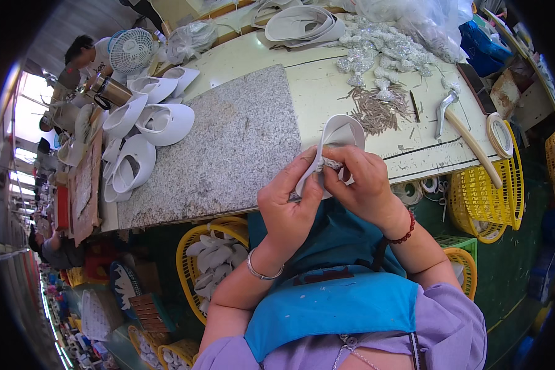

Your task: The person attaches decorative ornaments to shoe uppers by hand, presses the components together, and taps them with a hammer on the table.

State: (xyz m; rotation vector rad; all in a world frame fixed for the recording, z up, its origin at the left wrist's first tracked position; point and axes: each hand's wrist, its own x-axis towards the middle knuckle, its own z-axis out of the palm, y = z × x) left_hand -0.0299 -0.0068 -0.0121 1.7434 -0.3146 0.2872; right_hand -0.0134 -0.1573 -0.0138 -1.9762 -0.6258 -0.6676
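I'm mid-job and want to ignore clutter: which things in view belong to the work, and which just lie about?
Likely the work:
curved white piece in the left hand
braided trim at the right hand
similar white pieces
sparkly trims

Seemingly lying about:
hammer
brown strips
fan

Smooth shoe upper (346, 131), rough matt board (219, 145)

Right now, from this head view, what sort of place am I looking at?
Likely a footwear workshop: pieces resembling shoe uppers sit on the worktable, a hammer lies at its right, and a yellow basket holds pale pieces.
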